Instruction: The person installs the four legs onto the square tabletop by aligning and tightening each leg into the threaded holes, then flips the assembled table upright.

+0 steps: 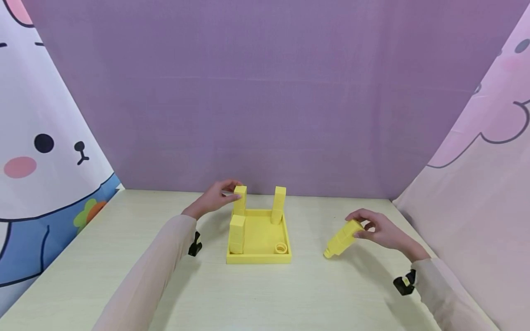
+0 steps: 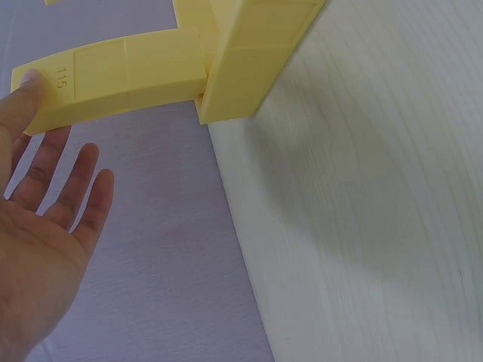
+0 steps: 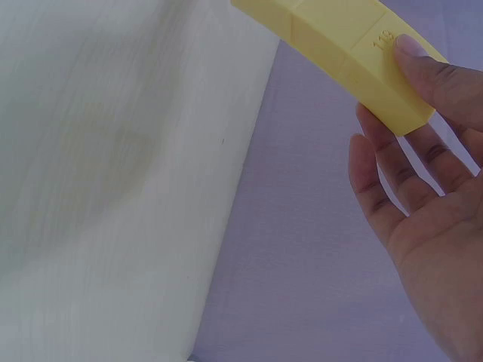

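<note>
A shallow yellow tray (image 1: 258, 259) carries upright square posts at its far left, far right and near left corners. My left hand (image 1: 214, 197) pinches the top of the far-left post (image 1: 240, 202); in the left wrist view that post (image 2: 102, 75) is marked 115, its foot inside the tray wall. To the right of the tray, my right hand (image 1: 382, 231) grips another yellow post (image 1: 342, 238) by its top. This one is tilted, its narrower round end pointing down and left toward the table. Thumb and fingers hold the marked end of that post (image 3: 362, 53).
At the tray's near right corner is a round yellow socket (image 1: 280, 252). The near-left post (image 1: 237, 234) and far-right post (image 1: 279, 204) stand tall inside the rim. A purple cloth (image 1: 265, 115) closes off the back of the pale wooden table (image 1: 265, 299).
</note>
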A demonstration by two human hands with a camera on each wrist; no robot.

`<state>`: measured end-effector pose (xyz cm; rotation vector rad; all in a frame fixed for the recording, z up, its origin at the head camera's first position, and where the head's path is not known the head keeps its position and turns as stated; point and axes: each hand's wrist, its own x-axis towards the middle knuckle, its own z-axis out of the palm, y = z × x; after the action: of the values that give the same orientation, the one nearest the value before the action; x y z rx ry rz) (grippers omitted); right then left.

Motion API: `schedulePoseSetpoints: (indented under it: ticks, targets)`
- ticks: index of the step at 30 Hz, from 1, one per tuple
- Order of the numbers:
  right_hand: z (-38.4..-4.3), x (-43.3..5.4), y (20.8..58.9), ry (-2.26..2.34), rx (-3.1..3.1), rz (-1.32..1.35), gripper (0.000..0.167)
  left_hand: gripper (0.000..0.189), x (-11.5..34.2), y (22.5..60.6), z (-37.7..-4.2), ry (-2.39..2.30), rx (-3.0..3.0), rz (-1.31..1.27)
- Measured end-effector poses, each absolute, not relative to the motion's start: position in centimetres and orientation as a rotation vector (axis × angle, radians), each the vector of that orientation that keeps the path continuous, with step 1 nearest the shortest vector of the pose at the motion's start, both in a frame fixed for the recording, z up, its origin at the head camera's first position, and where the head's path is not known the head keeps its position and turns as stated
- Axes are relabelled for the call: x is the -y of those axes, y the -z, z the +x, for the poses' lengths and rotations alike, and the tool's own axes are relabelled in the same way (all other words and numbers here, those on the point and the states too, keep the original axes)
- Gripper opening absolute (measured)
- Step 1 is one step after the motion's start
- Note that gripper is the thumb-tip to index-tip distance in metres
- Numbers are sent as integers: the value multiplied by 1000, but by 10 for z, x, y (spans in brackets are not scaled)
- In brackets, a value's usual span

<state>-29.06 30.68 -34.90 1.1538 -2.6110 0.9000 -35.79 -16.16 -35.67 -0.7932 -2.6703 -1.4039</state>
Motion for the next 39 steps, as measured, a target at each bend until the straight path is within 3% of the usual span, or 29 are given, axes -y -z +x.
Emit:
schedulePoseSetpoints:
  ticks: [39]
  targets:
    - [-294, -264, 335, -941, 2556, 1162, 37, 38, 161, 356, -357, 1392, 2697, -760]
